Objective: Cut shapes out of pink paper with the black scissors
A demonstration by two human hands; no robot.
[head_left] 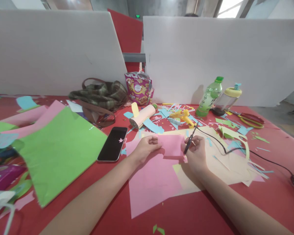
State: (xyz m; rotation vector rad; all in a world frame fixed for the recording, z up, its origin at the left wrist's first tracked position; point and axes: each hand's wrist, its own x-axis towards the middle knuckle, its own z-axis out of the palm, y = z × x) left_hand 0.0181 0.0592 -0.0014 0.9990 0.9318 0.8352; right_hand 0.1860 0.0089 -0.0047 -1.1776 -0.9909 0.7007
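Between my two hands a small pink paper rectangle [172, 146] is held up over the table. My left hand [147, 148] pinches its left edge between thumb and fingers. At the right edge my right hand [196, 153] is closed around a dark pair of scissors [190, 139], whose tips point up and away from me; its fingers also appear to touch the paper. Below lie a larger pink sheet [149, 192] and cream paper [225, 163]. Just beyond the paper sit a yellow glue gun [183, 116] and a pale pink paper roll [147, 115] with a yellow tab.
A phone [112, 143] and a big green sheet [63, 153] lie to the left. Behind stand a snack bag [138, 88], a plaid bag [103, 94], a green bottle [210, 96] and a yellow-lidded jar [227, 101]. Red-handled scissors [252, 118] and a black cord [220, 143] lie right.
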